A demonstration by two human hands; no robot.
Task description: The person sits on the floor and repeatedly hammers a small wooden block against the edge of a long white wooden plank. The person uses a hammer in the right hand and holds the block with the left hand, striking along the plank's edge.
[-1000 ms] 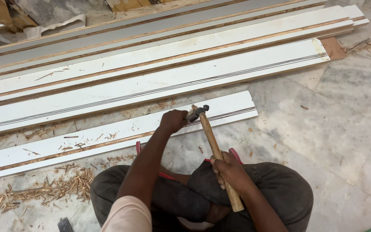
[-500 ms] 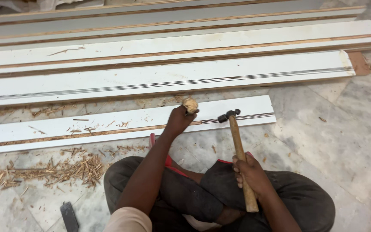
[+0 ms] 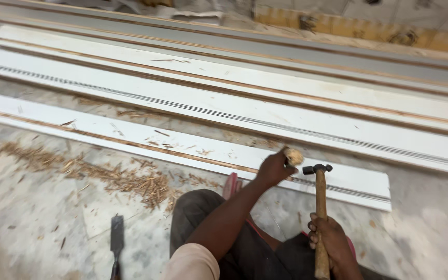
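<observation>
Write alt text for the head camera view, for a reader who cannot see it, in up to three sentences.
A person sitting on a stone floor grips a chisel handle in the left hand against a white board, and holds a hammer upright in the right hand. More long boards lie beyond; wood chips and another chisel lie to the left.

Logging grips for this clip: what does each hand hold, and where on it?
Right hand grips the hammer low on its wooden handle. Left hand holds a wooden-handled tool around its handle.
</observation>
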